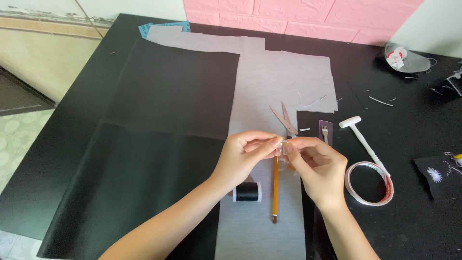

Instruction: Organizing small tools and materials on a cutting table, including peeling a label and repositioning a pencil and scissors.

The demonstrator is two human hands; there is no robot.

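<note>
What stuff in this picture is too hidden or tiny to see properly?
Head view:
- Tiny thing pinched between left hand and right hand: too small, fingers cover it.
- Scissors: handles hidden behind the hands.
- Pencil: top end hidden under the hands.
- Dark ruler: mostly covered by the right arm.
- Metal thing: cut off by the right edge.

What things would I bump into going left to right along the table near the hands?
Black thread spool → yellow pencil → roll of tape → black cloth with a white flower.
</note>
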